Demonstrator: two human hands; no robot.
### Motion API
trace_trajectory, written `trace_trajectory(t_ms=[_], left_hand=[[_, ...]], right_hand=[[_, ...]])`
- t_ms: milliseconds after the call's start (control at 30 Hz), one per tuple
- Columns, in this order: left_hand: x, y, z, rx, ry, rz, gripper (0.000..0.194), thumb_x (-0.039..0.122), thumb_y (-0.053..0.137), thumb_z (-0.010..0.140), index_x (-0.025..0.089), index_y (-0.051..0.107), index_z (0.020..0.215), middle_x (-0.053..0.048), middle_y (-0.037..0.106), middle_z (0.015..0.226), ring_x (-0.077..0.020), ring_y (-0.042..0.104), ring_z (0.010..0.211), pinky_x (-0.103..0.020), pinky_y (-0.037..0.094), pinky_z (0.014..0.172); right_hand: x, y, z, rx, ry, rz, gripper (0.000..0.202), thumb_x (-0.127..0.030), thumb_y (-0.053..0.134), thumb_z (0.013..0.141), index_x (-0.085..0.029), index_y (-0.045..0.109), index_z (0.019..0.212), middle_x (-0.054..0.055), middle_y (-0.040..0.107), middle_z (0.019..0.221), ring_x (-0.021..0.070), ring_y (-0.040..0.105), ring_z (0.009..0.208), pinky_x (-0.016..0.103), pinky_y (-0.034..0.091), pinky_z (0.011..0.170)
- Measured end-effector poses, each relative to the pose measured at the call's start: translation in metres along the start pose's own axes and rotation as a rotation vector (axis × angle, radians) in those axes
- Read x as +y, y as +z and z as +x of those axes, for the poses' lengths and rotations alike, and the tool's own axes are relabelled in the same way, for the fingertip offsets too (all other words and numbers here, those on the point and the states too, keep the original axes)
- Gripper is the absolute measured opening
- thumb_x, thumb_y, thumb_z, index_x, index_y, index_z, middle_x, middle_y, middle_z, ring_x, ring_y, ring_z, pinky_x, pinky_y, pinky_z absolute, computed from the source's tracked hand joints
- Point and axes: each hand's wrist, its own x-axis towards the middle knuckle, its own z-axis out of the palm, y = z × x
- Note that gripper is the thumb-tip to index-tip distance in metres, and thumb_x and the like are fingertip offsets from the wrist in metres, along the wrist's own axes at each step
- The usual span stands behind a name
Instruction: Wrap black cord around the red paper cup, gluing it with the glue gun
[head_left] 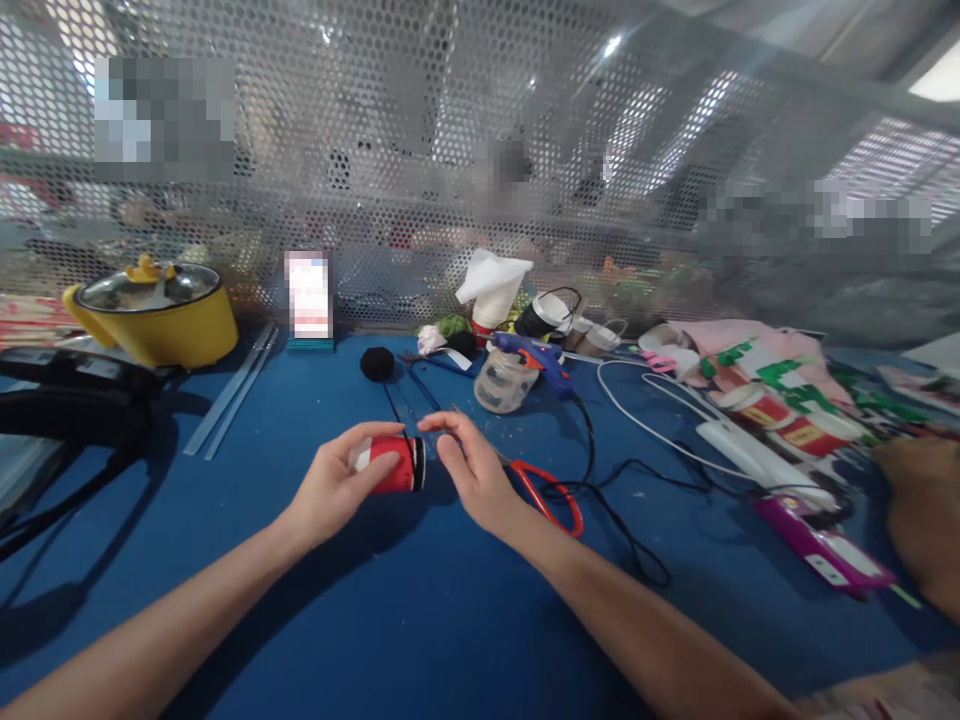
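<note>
My left hand [337, 478] is wrapped round a small red paper cup [390, 470], which lies on its side above the blue table. Black yarn [418, 464] circles the cup's right end. From there a strand runs up to a black yarn ball [377, 364] on the table. Just right of the cup is my right hand [472, 470], its thumb and fingers apart and curved, with nothing visible between them. Beside that hand lie the red handles of scissors [551, 500], partly hidden by the wrist.
A blue glue gun [536, 362] rests on a clear plastic jar [504, 385], its black cord trailing right. Glue sticks [236, 390], a yellow pot [161, 315] and a phone [309, 300] stand left. At right are a white power strip [757, 460] and another person's arm [926, 520].
</note>
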Motion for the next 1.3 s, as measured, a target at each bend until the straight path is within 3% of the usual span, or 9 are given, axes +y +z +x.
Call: trace_trajectory(t_ms=[133,300,533,733,1100,1200,1300], left_hand=[[-0.007,0.001,-0.001,-0.109,0.069,0.094,0.025,0.026,0.057,0.072,0.017,0.060,0.095,-0.004,0.064,0.087,-0.0120,0.057,0.068,-0.021,0.045,0.062],[-0.008,0.004,-0.002,-0.136,0.117,0.231,0.022,0.027,0.052,0.074,0.016,0.063,0.090,-0.004,0.064,0.081,-0.0129,0.056,0.064,-0.022,0.044,0.059],[-0.014,0.004,-0.003,-0.020,0.106,0.352,0.021,0.031,0.051,0.074,0.015,0.064,0.078,-0.003,0.064,0.070,-0.0134,0.056,0.061,-0.022,0.043,0.056],[-0.017,0.003,0.000,0.068,0.127,0.426,0.020,0.031,0.051,0.074,0.016,0.064,0.075,-0.002,0.065,0.068,-0.0128,0.057,0.060,-0.021,0.043,0.054],[-0.018,0.002,0.001,0.102,0.128,0.436,0.019,0.029,0.051,0.074,0.015,0.064,0.075,-0.002,0.064,0.068,-0.0121,0.056,0.060,-0.021,0.043,0.055],[-0.019,0.002,0.000,0.082,0.129,0.448,0.021,0.031,0.050,0.074,0.015,0.064,0.076,-0.002,0.064,0.067,-0.0121,0.055,0.059,-0.021,0.042,0.054],[-0.019,0.002,0.000,0.065,0.148,0.497,0.025,0.034,0.048,0.075,0.016,0.064,0.078,-0.001,0.063,0.063,-0.0119,0.053,0.055,-0.021,0.040,0.052]], right_hand=[[0.000,-0.001,0.000,-0.183,0.041,0.118,0.040,-0.041,0.022,0.088,-0.019,0.041,0.117,0.010,0.050,0.118,0.0160,0.043,0.112,0.036,0.030,0.096],[-0.002,0.000,-0.002,-0.265,0.047,0.244,0.041,-0.039,0.021,0.089,-0.017,0.044,0.115,0.009,0.051,0.119,0.0152,0.045,0.112,0.035,0.032,0.096],[0.006,0.007,-0.004,-0.010,-0.012,0.054,0.029,-0.028,0.027,0.088,-0.016,0.053,0.097,0.008,0.061,0.095,0.0151,0.055,0.092,0.033,0.041,0.083],[0.015,0.010,-0.007,0.140,-0.095,-0.149,0.019,-0.012,0.033,0.081,-0.017,0.052,0.078,0.004,0.057,0.074,0.0139,0.055,0.069,0.029,0.045,0.066],[0.014,0.012,-0.009,0.152,-0.136,-0.214,0.016,-0.011,0.037,0.079,-0.016,0.052,0.078,0.006,0.056,0.077,0.0150,0.054,0.076,0.029,0.044,0.069],[-0.001,-0.002,-0.005,0.190,-0.153,-0.227,0.011,-0.015,0.042,0.078,-0.016,0.053,0.082,0.006,0.057,0.080,0.0144,0.054,0.075,0.028,0.045,0.067],[-0.017,-0.040,0.008,0.338,-0.128,-0.266,0.010,-0.023,0.047,0.078,-0.017,0.053,0.083,0.005,0.058,0.079,0.0138,0.055,0.072,0.028,0.046,0.067]])
